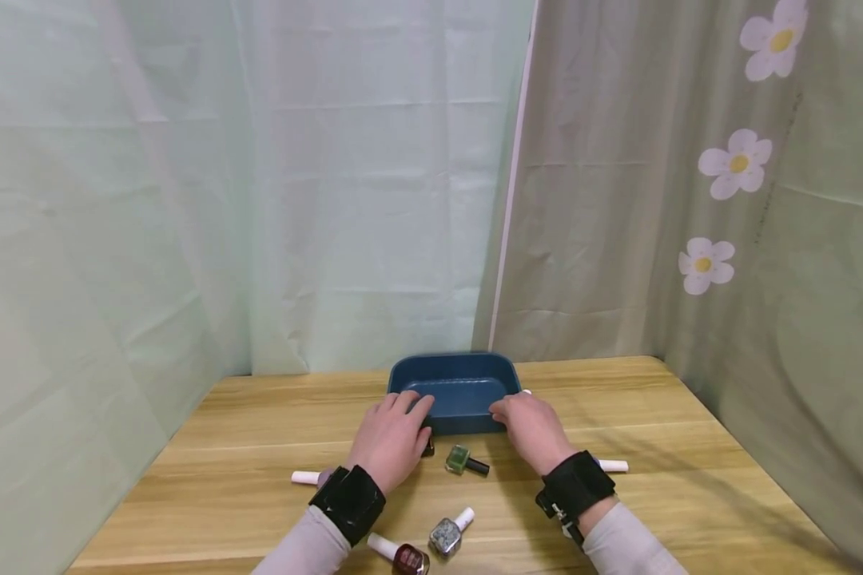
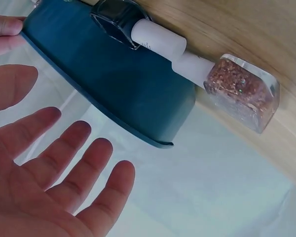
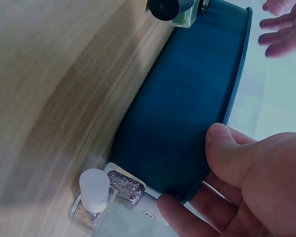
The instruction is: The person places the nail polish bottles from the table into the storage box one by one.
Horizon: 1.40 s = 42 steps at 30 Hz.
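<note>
The head view looks forward and down across the counter [image 1: 259,431], from farthest off. The 2 wrist views look steeply tilted from close by, the left hand [image 1: 391,438] at 8 o'clock, the right hand [image 1: 539,434] at 4. They share the blue tray [image 1: 463,426], each catching the opposite hand, at 10 and 2 o'clock respectively.

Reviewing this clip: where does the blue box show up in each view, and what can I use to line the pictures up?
Head: the blue box sits just right of centre, below mid-height, between the hands.
Left wrist: it slants from upper left to centre.
Right wrist: it runs from upper right down to lower middle.
Shared landmark: the left hand, lower left in the left wrist view, top right corner in the right wrist view.
</note>
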Available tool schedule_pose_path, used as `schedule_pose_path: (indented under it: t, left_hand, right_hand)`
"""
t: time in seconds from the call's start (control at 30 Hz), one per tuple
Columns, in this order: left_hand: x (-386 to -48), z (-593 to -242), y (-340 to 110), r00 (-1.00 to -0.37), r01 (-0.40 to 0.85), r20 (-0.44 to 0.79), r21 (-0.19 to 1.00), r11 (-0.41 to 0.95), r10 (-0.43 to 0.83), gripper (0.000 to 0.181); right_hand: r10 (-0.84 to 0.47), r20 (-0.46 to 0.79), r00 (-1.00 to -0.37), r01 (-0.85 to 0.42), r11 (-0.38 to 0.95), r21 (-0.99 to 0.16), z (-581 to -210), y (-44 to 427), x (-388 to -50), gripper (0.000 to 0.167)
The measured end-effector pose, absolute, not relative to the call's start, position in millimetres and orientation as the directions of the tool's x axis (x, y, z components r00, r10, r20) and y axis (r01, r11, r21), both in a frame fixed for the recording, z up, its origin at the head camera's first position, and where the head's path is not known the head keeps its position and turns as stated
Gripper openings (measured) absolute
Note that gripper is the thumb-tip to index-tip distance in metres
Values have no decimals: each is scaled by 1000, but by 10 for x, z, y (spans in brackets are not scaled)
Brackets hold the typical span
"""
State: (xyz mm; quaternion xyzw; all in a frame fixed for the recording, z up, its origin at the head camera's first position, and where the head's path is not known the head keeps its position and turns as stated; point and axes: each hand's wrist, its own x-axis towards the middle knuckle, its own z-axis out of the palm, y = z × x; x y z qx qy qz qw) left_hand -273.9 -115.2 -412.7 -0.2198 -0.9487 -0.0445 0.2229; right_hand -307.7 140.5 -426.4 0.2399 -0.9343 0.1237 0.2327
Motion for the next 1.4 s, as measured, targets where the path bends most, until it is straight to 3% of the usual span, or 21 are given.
schedule_pose_path:
  t: [0.4, 0.63, 0.93, 1.2, 1.4]
  left_hand:
    - [-2505, -4049, -1308, -737, 571, 426, -25, 821, 526, 40]
    - [-2369, -3995, -1386, -751, 646, 254, 91, 758, 610, 30]
    - [-2243, -3937, -1402, -712, 696, 72, 205, 688, 699, 31]
    - [-2154, -3968, -1474, -564, 799, 45, 282, 531, 824, 34]
    - [-2135, -4049, -1448, -455, 864, 51, 268, 426, 889, 35]
  right_hand:
    - [-390, 485, -783, -503, 856, -123, -4230, 1428, -3019, 15]
    - [-391, 500, -773, -506, 855, -114, -4238, 1458, -3008, 10]
    - [-384, 486, -785, -502, 854, -138, -4231, 1464, -2993, 9]
    - [-397, 480, -782, -509, 852, -124, -4237, 1473, -3004, 10]
    - [-396, 479, -784, -505, 855, -121, -4255, 1504, -3023, 8]
